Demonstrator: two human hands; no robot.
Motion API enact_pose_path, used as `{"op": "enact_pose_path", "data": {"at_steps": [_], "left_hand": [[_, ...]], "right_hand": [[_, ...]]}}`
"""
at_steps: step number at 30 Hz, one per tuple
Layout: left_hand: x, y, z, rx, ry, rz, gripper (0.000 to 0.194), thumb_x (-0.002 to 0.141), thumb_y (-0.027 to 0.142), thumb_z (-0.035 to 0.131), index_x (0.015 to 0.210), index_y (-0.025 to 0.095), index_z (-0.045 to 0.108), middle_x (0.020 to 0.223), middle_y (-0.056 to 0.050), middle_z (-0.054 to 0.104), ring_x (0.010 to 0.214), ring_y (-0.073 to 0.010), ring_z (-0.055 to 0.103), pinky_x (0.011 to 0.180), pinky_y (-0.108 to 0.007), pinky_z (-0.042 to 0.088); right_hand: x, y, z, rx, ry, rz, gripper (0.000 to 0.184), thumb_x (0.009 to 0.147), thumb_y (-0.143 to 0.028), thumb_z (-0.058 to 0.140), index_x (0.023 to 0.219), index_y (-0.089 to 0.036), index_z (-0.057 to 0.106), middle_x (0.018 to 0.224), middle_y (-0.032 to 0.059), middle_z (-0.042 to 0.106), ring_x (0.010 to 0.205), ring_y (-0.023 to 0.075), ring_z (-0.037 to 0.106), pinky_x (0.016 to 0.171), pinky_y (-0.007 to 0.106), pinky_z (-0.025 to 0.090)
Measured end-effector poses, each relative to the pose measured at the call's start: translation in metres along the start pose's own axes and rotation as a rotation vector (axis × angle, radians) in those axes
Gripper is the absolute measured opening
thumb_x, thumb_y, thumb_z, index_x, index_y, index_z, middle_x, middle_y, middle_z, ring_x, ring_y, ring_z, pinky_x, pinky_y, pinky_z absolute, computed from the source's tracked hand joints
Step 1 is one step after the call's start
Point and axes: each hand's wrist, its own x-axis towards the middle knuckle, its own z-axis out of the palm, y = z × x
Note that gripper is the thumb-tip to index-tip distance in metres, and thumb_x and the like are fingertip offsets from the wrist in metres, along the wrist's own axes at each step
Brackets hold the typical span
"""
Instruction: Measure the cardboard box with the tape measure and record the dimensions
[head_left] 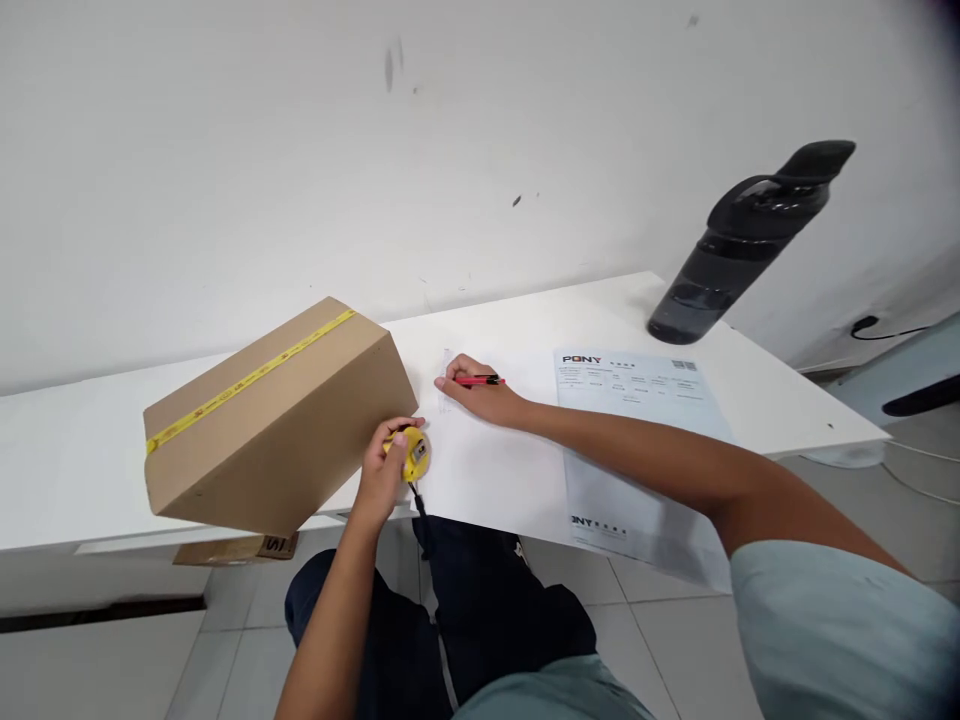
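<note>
A yellow tape measure [416, 455] with a black wrist strap is gripped in my left hand [384, 470], close to the table's front edge. Just left of it stands a brown cardboard box [300, 420] with yellow tape along its top. My right hand [480, 388] is closed around a red pen [472, 380] with a black end. That hand rests on a white sheet of paper [495, 470] that bears faint writing near the fingers. The pen's tip is hidden by my fingers.
Under my right forearm lies a printed sheet [637, 380] headed PONY, overhanging the front edge. A dark water bottle [720, 270] stands at the back right of the white table [780, 400]. Another cardboard box [232, 549] shows below the tabletop. A wall runs behind.
</note>
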Motion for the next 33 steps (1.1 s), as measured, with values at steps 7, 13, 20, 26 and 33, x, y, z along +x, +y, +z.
{"op": "enact_pose_path", "data": {"at_steps": [7,13,20,26,33], "left_hand": [[-0.005,-0.007,-0.003,-0.009,0.078,-0.009,0.027,0.085,0.047,0.063,0.086,0.021,0.068,0.090,-0.004,0.074,0.084,-0.0172,0.065,0.079,-0.029,0.050],[-0.009,-0.003,0.000,0.046,0.083,0.011,0.019,0.088,0.039,0.061,0.089,0.022,0.068,0.093,-0.003,0.073,0.086,-0.0168,0.064,0.080,-0.028,0.049],[-0.012,0.000,0.000,0.060,0.048,0.048,0.018,0.090,0.037,0.058,0.095,0.022,0.067,0.097,-0.003,0.072,0.095,-0.0176,0.064,0.088,-0.029,0.048],[-0.013,-0.003,-0.003,-0.006,-0.043,0.089,0.016,0.091,0.031,0.054,0.098,0.023,0.067,0.100,-0.004,0.070,0.102,-0.0195,0.063,0.094,-0.033,0.047],[-0.013,-0.003,-0.003,-0.023,-0.079,0.098,0.015,0.092,0.028,0.054,0.098,0.023,0.066,0.100,-0.004,0.070,0.103,-0.0196,0.063,0.094,-0.033,0.046]], "right_hand": [[-0.014,0.007,0.016,0.327,-0.121,0.090,0.039,0.097,-0.052,0.039,0.081,-0.022,0.057,0.060,-0.0032,0.050,0.060,0.0150,0.047,0.062,0.029,0.038],[-0.013,0.009,0.017,0.184,-0.106,0.070,0.039,0.092,-0.051,0.051,0.067,-0.021,0.055,0.069,0.0009,0.059,0.068,0.0168,0.052,0.065,0.031,0.039],[-0.014,0.009,0.018,0.192,-0.126,0.059,0.040,0.091,-0.044,0.051,0.059,-0.022,0.042,0.063,-0.0018,0.053,0.061,0.0139,0.047,0.059,0.030,0.034],[-0.014,0.011,0.018,0.161,-0.107,0.066,0.037,0.089,-0.043,0.052,0.060,-0.022,0.046,0.060,-0.0029,0.049,0.059,0.0133,0.044,0.057,0.030,0.033],[-0.015,0.009,0.018,0.206,-0.043,0.084,0.039,0.090,-0.042,0.052,0.058,-0.022,0.045,0.066,-0.0002,0.059,0.066,0.0151,0.053,0.063,0.030,0.038]]}}
